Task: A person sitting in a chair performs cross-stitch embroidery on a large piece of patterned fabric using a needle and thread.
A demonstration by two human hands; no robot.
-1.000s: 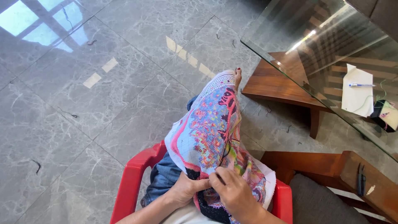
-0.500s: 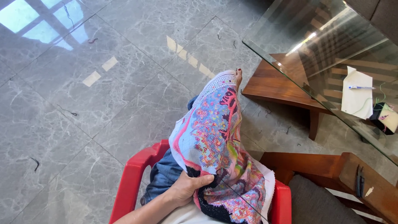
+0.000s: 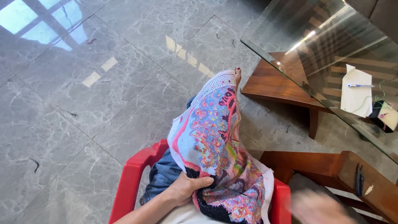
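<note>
L hand (image 3: pixel 185 188) grip clenched on embroidered cloth (image 3: pixel 211 137); R hand (image 3: pixel 317 207) blurred, grip unclear.

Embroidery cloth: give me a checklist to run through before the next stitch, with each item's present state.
1. Left hand grips the cloth: ok, thumb on top at the lower edge.
2. Cloth draped over the knee, pattern side up: ok.
3. Right hand on the cloth: not ok, it is off to the side and blurred.
4. Needle and thread in the right hand: cannot tell, too blurred.
5. Person seated on the red chair: ok.
6. Small tool on the wooden armrest, apart from the right hand: ok.
</note>
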